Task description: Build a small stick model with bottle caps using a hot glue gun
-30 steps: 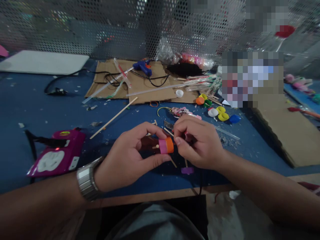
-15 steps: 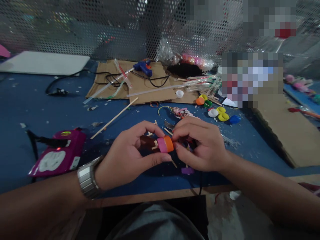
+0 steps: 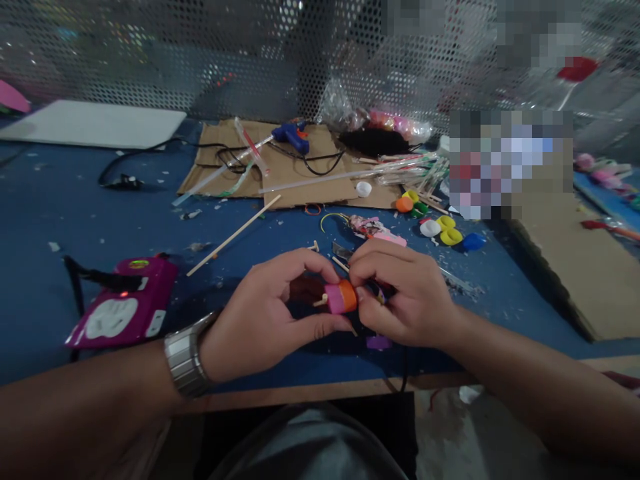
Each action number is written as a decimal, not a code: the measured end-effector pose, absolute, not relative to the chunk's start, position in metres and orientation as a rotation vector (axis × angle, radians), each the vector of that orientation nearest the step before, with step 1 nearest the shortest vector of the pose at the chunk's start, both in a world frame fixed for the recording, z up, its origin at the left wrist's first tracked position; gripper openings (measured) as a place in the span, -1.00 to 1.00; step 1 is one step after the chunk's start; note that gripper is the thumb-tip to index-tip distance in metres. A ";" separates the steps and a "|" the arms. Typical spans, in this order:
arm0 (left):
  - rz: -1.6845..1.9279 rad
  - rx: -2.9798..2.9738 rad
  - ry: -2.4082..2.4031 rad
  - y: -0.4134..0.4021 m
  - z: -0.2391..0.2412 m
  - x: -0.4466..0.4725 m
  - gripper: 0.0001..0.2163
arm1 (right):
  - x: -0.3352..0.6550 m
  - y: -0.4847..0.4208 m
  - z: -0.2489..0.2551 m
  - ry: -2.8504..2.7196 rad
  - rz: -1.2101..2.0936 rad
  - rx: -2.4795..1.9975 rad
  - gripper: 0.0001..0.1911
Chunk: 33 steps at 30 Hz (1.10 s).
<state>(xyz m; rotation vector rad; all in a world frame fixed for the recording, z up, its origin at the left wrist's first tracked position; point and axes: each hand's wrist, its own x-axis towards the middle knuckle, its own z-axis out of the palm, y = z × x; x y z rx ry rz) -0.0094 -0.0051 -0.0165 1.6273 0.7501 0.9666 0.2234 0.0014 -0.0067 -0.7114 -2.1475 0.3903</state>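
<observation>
A pink and an orange bottle cap (image 3: 342, 297), set end to end, are between my two hands above the blue table. Thin wooden stick ends (image 3: 321, 301) poke out of the pink side. My left hand (image 3: 273, 310) curves around the caps, forefinger above and thumb below. The fingers of my right hand (image 3: 403, 293) are closed at the orange end; whether they also pinch something small there is hidden. Under the right hand lies a purple piece (image 3: 379, 342), and a dark and yellow item (image 3: 377, 292) is partly covered by its fingers.
A magenta power box (image 3: 125, 303) stands at left, and a long wooden stick (image 3: 234, 235) lies nearby. Behind are cardboard (image 3: 305, 190), a blue glue gun (image 3: 293, 137) with its cord, and several loose bottle caps (image 3: 451, 237). More cardboard (image 3: 575, 267) lies at right.
The view has shifted slightly, so everything sits a little farther right. The caps have tilted a little, and the left thumb and forefinger look looser around them.
</observation>
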 end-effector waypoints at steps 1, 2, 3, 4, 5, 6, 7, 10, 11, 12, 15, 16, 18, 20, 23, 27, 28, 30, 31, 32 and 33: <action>0.974 1.650 0.749 -0.005 -0.016 -0.009 -0.66 | 0.223 0.001 -0.007 -2.145 0.401 -0.716 -0.86; 0.979 1.676 0.749 -0.005 -0.016 -0.010 -0.66 | 0.223 0.001 -0.007 -2.142 0.411 -0.722 -0.86; 0.983 1.703 0.748 -0.005 -0.015 -0.010 -0.67 | 0.222 0.001 -0.007 -2.139 0.420 -0.729 -0.87; 0.986 1.728 0.747 -0.005 -0.014 -0.010 -0.68 | 0.222 0.001 -0.006 -2.134 0.429 -0.736 -0.87; 0.989 1.750 0.748 -0.005 -0.014 -0.010 -0.69 | 0.222 0.001 -0.006 -2.128 0.436 -0.743 -0.87; 0.993 1.768 0.749 -0.005 -0.013 -0.011 -0.71 | 0.222 0.000 -0.006 -2.122 0.442 -0.748 -0.87; 0.998 1.782 0.748 -0.006 -0.013 -0.011 -0.73 | 0.222 0.000 -0.005 -2.116 0.446 -0.752 -0.87; 1.021 1.817 0.741 -0.006 -0.014 -0.011 -0.76 | 0.222 0.000 -0.005 -2.103 0.456 -0.762 -0.86; 1.033 1.833 0.735 -0.006 -0.014 -0.011 -0.76 | 0.222 0.000 -0.006 -2.099 0.464 -0.766 -0.86; 1.048 1.853 0.730 -0.006 -0.014 -0.011 -0.76 | 0.222 0.000 -0.006 -2.094 0.473 -0.769 -0.87; 1.094 1.937 0.731 -0.005 -0.014 -0.011 -0.74 | 0.221 0.000 -0.007 -2.080 0.509 -0.777 -0.88; 1.108 1.970 0.733 -0.004 -0.014 -0.011 -0.74 | 0.221 -0.001 -0.008 -2.076 0.519 -0.778 -0.88; 1.129 2.028 0.735 -0.004 -0.012 -0.011 -0.74 | 0.221 -0.001 -0.008 -2.066 0.535 -0.782 -0.89; 1.147 2.074 0.728 -0.003 -0.010 -0.011 -0.75 | 0.222 -0.001 -0.007 -2.054 0.553 -0.784 -0.88; 1.160 2.128 0.718 -0.003 -0.007 -0.012 -0.76 | 0.222 0.000 -0.007 -2.045 0.589 -0.784 -0.87; 1.142 2.157 0.736 -0.004 -0.004 -0.012 -0.77 | 0.222 -0.001 -0.006 -2.035 0.629 -0.774 -0.86; 1.135 2.159 0.742 -0.005 -0.004 -0.012 -0.77 | 0.222 -0.001 -0.006 -2.031 0.640 -0.775 -0.86; 1.126 2.171 0.745 -0.006 -0.003 -0.011 -0.78 | 0.223 0.000 -0.006 -2.015 0.663 -0.793 -0.86; 1.123 2.179 0.744 -0.007 -0.003 -0.011 -0.79 | 0.223 0.000 -0.006 -2.002 0.673 -0.810 -0.86; 1.121 2.185 0.746 -0.007 -0.003 -0.011 -0.79 | 0.224 0.000 -0.007 -1.986 0.686 -0.826 -0.86; 1.117 2.187 0.750 -0.007 -0.004 -0.011 -0.80 | 0.225 0.000 -0.007 -1.966 0.705 -0.838 -0.86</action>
